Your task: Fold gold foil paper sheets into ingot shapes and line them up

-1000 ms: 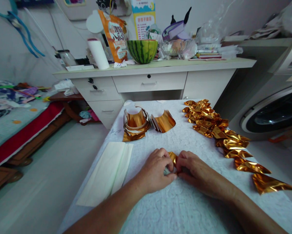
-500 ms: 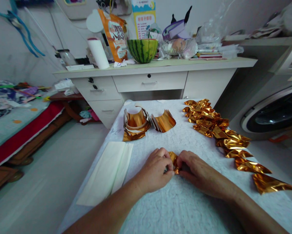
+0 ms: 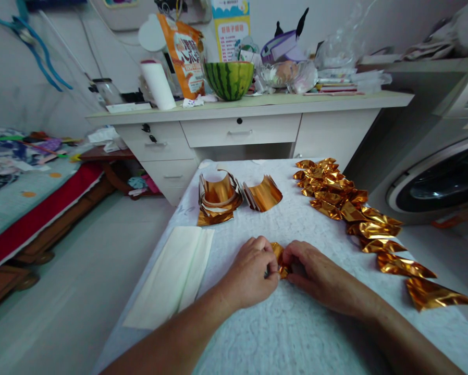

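Note:
Between my two hands, at the middle of the cloth-covered table, is a small piece of gold foil paper. My left hand pinches its left side, and my right hand pinches its right side. The fingers cover most of the piece. Beyond my hands lie a curled stack of gold foil paper and a smaller curved stack of foil sheets. Folded gold foil pieces, pointed at the ends, run down the table's right side.
White paper sheets lie at the table's left edge. Behind the table stands a white desk bearing a watermelon half and an orange pouch. A washing machine is at the right, a bed at the left.
Almost nothing differs. Both hands keep their pinch on the gold foil paper at the same spot, and the view has shifted very slightly.

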A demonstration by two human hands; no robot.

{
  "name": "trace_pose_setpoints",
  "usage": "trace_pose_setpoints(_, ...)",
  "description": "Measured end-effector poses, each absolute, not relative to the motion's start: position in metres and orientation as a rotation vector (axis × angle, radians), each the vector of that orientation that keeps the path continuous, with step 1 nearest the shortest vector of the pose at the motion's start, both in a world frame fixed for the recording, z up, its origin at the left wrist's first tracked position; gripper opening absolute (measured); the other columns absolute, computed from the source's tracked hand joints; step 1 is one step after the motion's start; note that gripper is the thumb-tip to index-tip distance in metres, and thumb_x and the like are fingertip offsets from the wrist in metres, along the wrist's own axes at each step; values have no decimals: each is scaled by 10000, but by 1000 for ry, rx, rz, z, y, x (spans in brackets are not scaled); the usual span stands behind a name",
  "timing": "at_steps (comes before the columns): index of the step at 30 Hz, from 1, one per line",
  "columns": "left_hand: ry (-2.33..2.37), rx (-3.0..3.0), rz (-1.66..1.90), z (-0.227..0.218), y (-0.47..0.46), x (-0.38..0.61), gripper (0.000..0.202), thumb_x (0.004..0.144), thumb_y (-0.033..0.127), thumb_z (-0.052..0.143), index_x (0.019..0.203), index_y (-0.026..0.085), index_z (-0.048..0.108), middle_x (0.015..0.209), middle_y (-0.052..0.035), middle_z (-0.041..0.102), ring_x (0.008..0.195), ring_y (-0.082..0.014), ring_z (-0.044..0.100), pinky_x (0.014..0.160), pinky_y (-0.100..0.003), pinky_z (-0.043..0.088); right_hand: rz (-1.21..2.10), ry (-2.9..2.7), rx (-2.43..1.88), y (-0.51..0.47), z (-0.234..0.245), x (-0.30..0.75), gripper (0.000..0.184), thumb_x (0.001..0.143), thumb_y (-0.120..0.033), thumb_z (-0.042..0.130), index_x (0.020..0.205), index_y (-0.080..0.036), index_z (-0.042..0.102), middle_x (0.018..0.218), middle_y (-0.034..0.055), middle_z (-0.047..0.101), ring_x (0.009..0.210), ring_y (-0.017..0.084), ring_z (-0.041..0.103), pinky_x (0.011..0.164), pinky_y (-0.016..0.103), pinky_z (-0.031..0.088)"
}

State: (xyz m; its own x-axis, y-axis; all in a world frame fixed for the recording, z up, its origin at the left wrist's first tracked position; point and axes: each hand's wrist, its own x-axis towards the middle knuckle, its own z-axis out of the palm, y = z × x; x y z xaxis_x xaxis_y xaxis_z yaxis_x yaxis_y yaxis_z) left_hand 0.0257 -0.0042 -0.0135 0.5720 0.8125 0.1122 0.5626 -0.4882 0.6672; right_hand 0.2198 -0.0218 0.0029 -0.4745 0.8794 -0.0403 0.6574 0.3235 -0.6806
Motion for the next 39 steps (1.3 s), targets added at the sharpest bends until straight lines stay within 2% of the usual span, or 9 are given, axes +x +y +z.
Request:
trace_pose_setpoints(11, 1099, 2229, 566, -13, -5, 26, 126, 743, 67, 561, 682, 178, 562, 897, -28, 541, 908, -181, 514, 810, -311, 423, 874, -2249, -1426, -22, -2, 214, 173, 769, -56, 543, 871, -194, 526, 879, 32, 592, 826, 191, 505, 750, 325, 392)
trace_pose_setpoints(28, 1178, 2252, 544, -16, -8, 30, 119, 678, 72, 568, 659, 183, 531, 898, -27, 525, 899, -188, 497, 779, -311, 410, 781, -2261, -1446, -21, -7, 210, 122, 780, -83, 547, 833, -191, 535, 832, 40, 595, 805, 201, 511, 728, 331, 390)
trace_pose_setpoints(34, 1171, 2244, 556, -14, -8, 30, 96, 751, 111, 555, 693, 185, 536, 911, -28, 526, 914, -187, 496, 805, -314, 414, 777, -2239, -1461, -21, -5, 208, 120, 773, -81, 552, 806, -193, 528, 815, 39, 597, 791, 199, 515, 723, 329, 394)
trace_pose_setpoints(39, 1196, 2256, 541, -16, -8, 31, 110, 737, 94, 555, 679, 185, 531, 900, -27, 525, 903, -187, 493, 810, -320, 412, 862, -2206, -1368, -20, -6, 214, 96, 878, -128, 482, 852, -198, 542, 846, 32, 598, 807, 184, 526, 745, 319, 406)
